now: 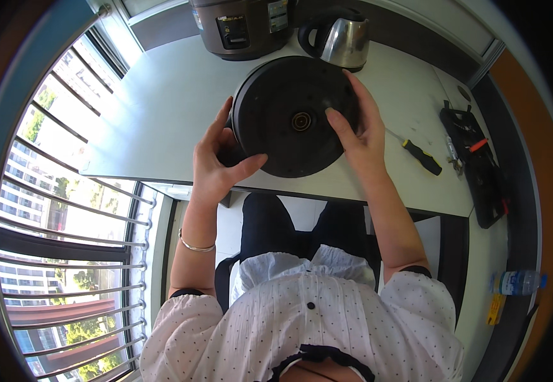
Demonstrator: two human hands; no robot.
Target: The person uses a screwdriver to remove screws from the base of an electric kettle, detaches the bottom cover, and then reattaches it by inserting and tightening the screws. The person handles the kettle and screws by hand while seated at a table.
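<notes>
Between my two hands an electric kettle (283, 145) is held up above the table's near edge, its round black underside facing me. A ringed connector with brass-coloured circles sits at the middle of that underside. My left hand (220, 159) grips the left side, thumb on the lower rim and fingers along the edge; a dark part, perhaps a handle, shows beside the palm. My right hand (364, 137) wraps the right edge, its thumb resting on the flat bottom near the connector. The kettle's body is hidden behind the base.
A steel kettle (345, 43) and a dark brown rice cooker (241, 28) stand at the back of the white table (155, 127). To the right lie a yellow-black screwdriver (422, 157) and a black tool pouch (474, 162). A water bottle (520, 282) is at far right; a barred window (66, 254) at left.
</notes>
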